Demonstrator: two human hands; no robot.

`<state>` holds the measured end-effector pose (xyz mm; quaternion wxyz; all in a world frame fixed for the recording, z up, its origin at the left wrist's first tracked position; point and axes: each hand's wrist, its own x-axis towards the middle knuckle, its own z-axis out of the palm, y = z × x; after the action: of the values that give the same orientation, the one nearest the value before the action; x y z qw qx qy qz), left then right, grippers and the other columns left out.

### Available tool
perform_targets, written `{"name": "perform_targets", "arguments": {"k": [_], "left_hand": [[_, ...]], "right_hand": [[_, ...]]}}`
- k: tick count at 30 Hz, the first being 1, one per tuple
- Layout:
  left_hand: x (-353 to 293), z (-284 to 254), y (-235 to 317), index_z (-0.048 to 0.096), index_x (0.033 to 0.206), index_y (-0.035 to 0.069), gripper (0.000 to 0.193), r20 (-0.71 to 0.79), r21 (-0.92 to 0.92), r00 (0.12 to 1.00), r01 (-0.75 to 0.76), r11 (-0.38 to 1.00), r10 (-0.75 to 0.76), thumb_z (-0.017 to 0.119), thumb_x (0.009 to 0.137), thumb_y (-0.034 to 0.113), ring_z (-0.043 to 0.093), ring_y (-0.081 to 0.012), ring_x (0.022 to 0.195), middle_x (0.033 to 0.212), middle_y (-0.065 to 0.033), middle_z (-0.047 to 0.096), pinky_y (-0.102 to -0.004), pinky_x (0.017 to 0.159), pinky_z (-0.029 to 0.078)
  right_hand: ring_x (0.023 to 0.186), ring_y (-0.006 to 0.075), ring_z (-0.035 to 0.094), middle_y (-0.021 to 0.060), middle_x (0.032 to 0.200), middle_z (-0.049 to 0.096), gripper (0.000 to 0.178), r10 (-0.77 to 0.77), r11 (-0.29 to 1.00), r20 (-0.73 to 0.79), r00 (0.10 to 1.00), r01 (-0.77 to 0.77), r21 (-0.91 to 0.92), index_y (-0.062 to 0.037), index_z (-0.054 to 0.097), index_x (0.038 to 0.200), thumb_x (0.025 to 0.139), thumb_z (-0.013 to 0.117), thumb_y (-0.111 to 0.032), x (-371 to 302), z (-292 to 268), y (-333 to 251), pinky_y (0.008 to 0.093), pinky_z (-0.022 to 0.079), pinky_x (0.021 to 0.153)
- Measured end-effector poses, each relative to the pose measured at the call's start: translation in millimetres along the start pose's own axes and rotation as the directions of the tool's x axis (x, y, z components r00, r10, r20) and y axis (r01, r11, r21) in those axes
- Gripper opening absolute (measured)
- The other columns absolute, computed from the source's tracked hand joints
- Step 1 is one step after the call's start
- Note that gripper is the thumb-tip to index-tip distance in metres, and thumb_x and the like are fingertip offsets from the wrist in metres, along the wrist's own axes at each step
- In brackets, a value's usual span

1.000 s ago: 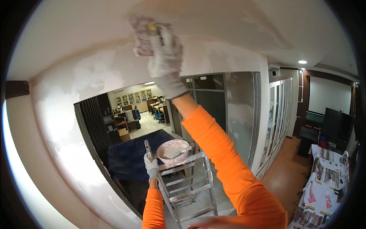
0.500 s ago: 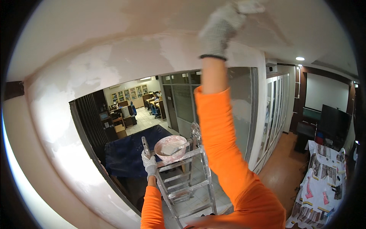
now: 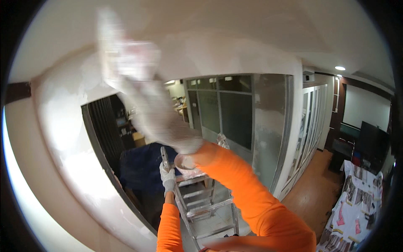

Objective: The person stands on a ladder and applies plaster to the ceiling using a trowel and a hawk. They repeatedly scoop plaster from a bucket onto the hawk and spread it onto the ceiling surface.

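**Up nr the ceiling point(image 3: 252, 21): flat tool point(image 3: 109, 46) raised by R hand point(image 3: 142, 101)**

Head view (only one): the tool is seen at upper L, against the patchy wall point(image 3: 63, 138) and ceiling; whether either is touched can't be told. Tool & R hand are both badly blurred, so finger state can't be told, nor can any handle be made out. By the gloved L hand point(image 3: 168, 178), the upper end of the ladder point(image 3: 210, 208) is grasped at its L rail, fingers wrapped round. Just beside it, on the ladder top, a pinkish bowl point(image 3: 185, 171) is set, partly hidden by the orange sleeve point(image 3: 235, 180).

Handling (judged): tool is prob. light & stiff, w/ a thin plate that could be bent or nicked if dropped; made slippery, poss., by wet smears. Best held by a grip at its back, edges avoided. Ladder is prob. rigid metal, best held by a side rail.
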<state>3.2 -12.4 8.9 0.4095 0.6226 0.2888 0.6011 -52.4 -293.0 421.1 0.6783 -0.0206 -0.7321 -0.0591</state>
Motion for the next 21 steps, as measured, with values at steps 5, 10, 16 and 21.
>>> {"name": "perform_targets", "arguments": {"k": [5, 10, 16, 21], "left_hand": [[-3.1, -10.5, -5.9, 0.047, 0.148, 0.008, 0.064, -0.040, 0.106, 0.998, -0.037, 0.994, 0.041, 0.062, 0.086, 0.003, 0.057, -0.0300, 0.130, 0.137, -0.0132, 0.061, -0.0375, 0.110, 0.043], [-3.7, -15.0, -0.1, 0.046, 0.147, 0.004, 0.063, 0.081, -0.168, 0.995, -0.042, 0.985, 0.056, 0.060, 0.086, -0.001, 0.061, -0.0204, 0.115, 0.129, -0.0079, 0.063, -0.0324, 0.103, 0.047], [-13.6, -13.8, 36.9, 0.053, 0.138, 0.008, 0.054, 0.002, -0.119, 0.987, 0.159, 0.980, -0.159, 0.069, 0.087, 0.005, 0.064, -0.0190, 0.107, 0.123, -0.0062, 0.066, -0.0331, 0.087, 0.055], [-7.3, -18.2, 3.3, 0.050, 0.141, 0.010, 0.055, 0.009, -0.026, 0.984, 0.179, 0.983, -0.179, 0.066, 0.089, -0.001, 0.063, -0.0168, 0.106, 0.121, -0.0052, 0.064, -0.0313, 0.084, 0.056]], "right_hand": [[0.118, 0.0174, 0.063, 0.0089, 0.125, 0.065, 0.032, 0.598, 0.790, -0.414, 0.686, -0.418, 0.449, 0.0001, 0.058, 0.133, 0.105, 0.058, -0.015, -125.0, -118.8, -40.2, 0.0357, 0.051, 0.104], [0.134, 0.0260, 0.054, 0.0135, 0.147, 0.054, 0.045, 0.637, 0.766, -0.687, 0.351, -0.389, 0.512, -0.0002, 0.045, 0.148, 0.109, 0.050, -0.021, -242.7, -202.5, -54.3, 0.0465, 0.042, 0.117], [0.136, 0.0245, 0.051, 0.0140, 0.150, 0.050, 0.048, 0.613, 0.774, -0.754, 0.236, -0.373, 0.512, 0.0014, 0.041, 0.151, 0.110, 0.047, -0.024, -320.5, -222.9, -106.8, 0.0423, 0.040, 0.118], [0.148, 0.0281, 0.037, 0.0183, 0.163, 0.035, 0.056, 0.469, 0.690, -0.855, 0.222, -0.697, 0.198, 0.0060, 0.030, 0.158, 0.112, 0.042, -0.024, -404.0, -255.9, -151.7, 0.0440, 0.030, 0.124]]}}
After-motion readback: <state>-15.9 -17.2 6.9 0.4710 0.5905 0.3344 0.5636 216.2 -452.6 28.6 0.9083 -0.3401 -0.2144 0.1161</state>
